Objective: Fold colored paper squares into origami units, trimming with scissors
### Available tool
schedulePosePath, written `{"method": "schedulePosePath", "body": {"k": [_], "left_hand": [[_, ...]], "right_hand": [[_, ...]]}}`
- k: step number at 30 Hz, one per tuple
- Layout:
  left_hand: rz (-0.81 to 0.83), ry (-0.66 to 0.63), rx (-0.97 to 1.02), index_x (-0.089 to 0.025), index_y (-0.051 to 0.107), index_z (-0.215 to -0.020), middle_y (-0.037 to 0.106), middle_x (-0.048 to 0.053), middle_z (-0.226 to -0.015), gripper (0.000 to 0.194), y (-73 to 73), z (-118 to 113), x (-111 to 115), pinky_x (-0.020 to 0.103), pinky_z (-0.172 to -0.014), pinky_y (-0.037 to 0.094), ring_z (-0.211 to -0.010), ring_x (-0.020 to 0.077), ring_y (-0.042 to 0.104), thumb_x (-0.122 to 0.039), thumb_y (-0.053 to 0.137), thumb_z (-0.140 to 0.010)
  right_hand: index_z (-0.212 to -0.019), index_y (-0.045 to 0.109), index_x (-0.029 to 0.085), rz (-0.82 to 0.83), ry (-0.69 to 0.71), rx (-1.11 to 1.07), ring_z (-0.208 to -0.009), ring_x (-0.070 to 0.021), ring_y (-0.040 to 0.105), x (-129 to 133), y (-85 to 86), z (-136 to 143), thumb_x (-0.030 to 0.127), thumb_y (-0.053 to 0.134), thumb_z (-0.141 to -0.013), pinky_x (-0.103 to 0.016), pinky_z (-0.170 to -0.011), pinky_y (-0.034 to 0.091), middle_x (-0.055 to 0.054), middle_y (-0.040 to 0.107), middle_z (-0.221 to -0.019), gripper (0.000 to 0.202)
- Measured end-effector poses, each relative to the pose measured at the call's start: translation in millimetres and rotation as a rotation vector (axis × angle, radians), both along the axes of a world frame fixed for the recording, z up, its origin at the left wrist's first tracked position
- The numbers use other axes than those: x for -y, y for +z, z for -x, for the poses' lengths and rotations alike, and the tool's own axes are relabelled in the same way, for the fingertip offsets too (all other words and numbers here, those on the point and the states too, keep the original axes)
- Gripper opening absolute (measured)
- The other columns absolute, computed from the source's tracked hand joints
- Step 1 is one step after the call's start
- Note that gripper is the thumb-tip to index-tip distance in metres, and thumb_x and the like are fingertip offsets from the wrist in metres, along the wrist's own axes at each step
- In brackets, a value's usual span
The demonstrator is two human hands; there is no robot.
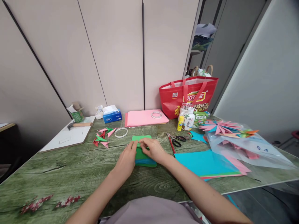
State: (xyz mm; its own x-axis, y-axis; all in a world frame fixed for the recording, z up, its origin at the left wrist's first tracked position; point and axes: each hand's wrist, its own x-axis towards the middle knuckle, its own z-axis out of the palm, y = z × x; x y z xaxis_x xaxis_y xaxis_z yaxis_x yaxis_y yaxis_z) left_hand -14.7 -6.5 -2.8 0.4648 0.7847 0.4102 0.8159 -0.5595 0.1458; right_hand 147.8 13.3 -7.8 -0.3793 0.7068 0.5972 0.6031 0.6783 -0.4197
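Note:
Sheets of green paper [141, 137] lie on the table in front of me, with a blue sheet [144, 162] showing among them near the front edge. My left hand [127, 154] is along the left side of the green paper, its fingers close together and pressing the edge. From the right, my right hand [153, 150] pinches the upper part of the paper with bent fingers. The fingertips of both hands nearly meet there. Part of the paper is hidden beneath them.
Folded paper pieces [101, 139] and a tape roll [121, 133] sit to the left, scissors [178, 141] and a red pencil [171, 145] to the right. Blue sheets [205, 163], a glue stick [180, 123], a hammer [80, 124] and a red bag [170, 101] surround them.

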Motion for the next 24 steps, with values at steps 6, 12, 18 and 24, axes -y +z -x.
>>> {"method": "schedulePosePath", "body": {"k": [6,12,18,24], "left_hand": [[0.005,0.073,0.168,-0.015,0.058,-0.075,0.060,0.008,-0.073,0.022,7.7,7.6,-4.9,0.031,-0.063,0.044,-0.069,0.0199,0.058,-0.011,0.037,-0.079],[-0.058,0.084,0.288,-0.017,0.057,-0.076,0.060,0.006,-0.072,0.022,3.8,14.1,-8.3,0.030,-0.064,0.043,-0.069,0.0185,0.057,-0.016,0.036,-0.082],[0.043,0.089,0.660,-0.018,0.055,-0.093,0.059,0.006,-0.088,0.022,2.3,12.3,-10.4,0.031,-0.064,0.048,-0.077,0.0189,0.058,-0.022,0.055,-0.071],[0.292,0.148,0.958,-0.015,0.052,-0.097,0.055,0.005,-0.087,0.049,-1.8,12.8,-16.4,0.033,-0.064,0.049,-0.075,0.0184,0.057,-0.025,0.071,-0.053]], "right_hand": [[-0.095,0.057,0.016,-0.041,0.072,0.033,-0.073,-0.0128,0.057,1.7,1.1,-0.4,0.014,0.048,-0.079,-0.023,-0.067,0.044,-0.006,0.063,-0.085,0.019],[-0.095,0.062,0.019,-0.026,0.028,0.112,-0.081,-0.0162,0.060,0.2,-1.2,-3.0,0.021,0.052,-0.079,-0.026,-0.073,0.043,-0.006,0.067,-0.086,0.019],[-0.085,0.065,0.020,0.179,-0.054,-0.094,-0.069,-0.0147,0.063,-4.6,-3.2,-5.3,0.024,0.065,-0.068,-0.024,-0.065,0.045,-0.002,0.068,-0.075,0.017],[-0.071,0.063,0.016,0.212,-0.038,-0.180,-0.062,-0.0126,0.059,-4.5,0.3,-3.3,0.028,0.063,-0.068,-0.021,-0.057,0.041,0.000,0.064,-0.066,0.012]]}}
